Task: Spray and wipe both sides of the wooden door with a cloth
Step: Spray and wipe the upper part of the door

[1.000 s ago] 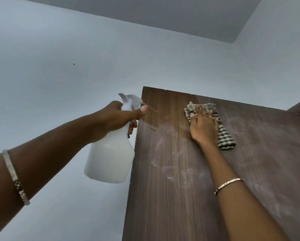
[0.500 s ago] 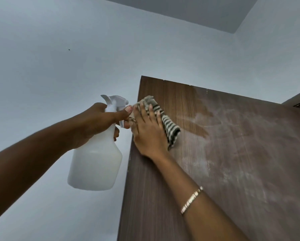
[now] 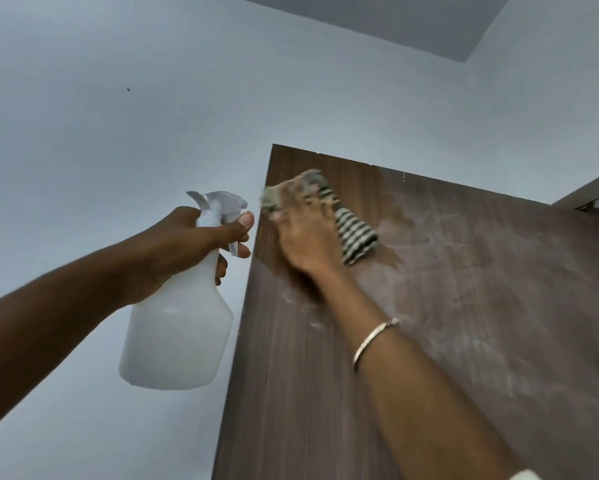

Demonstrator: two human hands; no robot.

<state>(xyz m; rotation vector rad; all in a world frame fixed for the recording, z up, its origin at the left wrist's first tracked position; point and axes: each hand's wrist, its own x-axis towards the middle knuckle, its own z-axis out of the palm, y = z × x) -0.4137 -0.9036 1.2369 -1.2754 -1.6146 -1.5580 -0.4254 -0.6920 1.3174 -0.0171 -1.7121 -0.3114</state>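
1 brown wood-grain door here, chalky and streaky across most of it, darker near the top-left corner. Up there our right hand lies flat (bit blurry), pressing a striped cloth onto the door. Our left hand grips the neck of a milky white plastic spray bottle, just beside the door's edge. There's a thin bangle on our right wrist.

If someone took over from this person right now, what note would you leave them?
Left hand grips the white plastic spray bottle beside the brown wooden door, off its surface.
Right hand presses the black-and-white striped cloth flat on the door near its top left corner.
Done: a darker clean patch around the cloth.
Left: whitish film to the right and below; the other side is out of view.
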